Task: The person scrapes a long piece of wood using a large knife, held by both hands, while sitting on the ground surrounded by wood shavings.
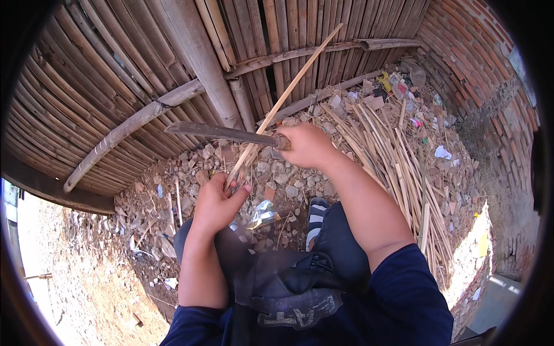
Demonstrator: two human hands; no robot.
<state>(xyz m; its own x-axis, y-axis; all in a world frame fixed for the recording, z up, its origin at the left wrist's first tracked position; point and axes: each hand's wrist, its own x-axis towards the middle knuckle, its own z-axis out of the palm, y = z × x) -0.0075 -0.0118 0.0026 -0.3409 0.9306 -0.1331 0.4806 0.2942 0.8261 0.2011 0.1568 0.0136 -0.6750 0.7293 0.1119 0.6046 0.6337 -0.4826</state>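
My left hand (pixel 217 203) is closed around the near end of a long, pale bamboo strip (pixel 298 76), which slants up and away to the right. In my right hand (pixel 303 145) is the handle of a machete (pixel 222 132), its dark blade pointing left. The blade crosses the strip just beyond my left hand; whether its edge bites into the strip I cannot tell. Shavings hang about the strip near my left fingers.
A heap of split bamboo strips (pixel 392 167) lies to my right. Ahead stands a bamboo wall (pixel 133 69) with a thick post (pixel 202 57); a brick wall (pixel 473 57) rises at the right. Rubble and litter, including a shiny wrapper (pixel 264 215), cover the ground.
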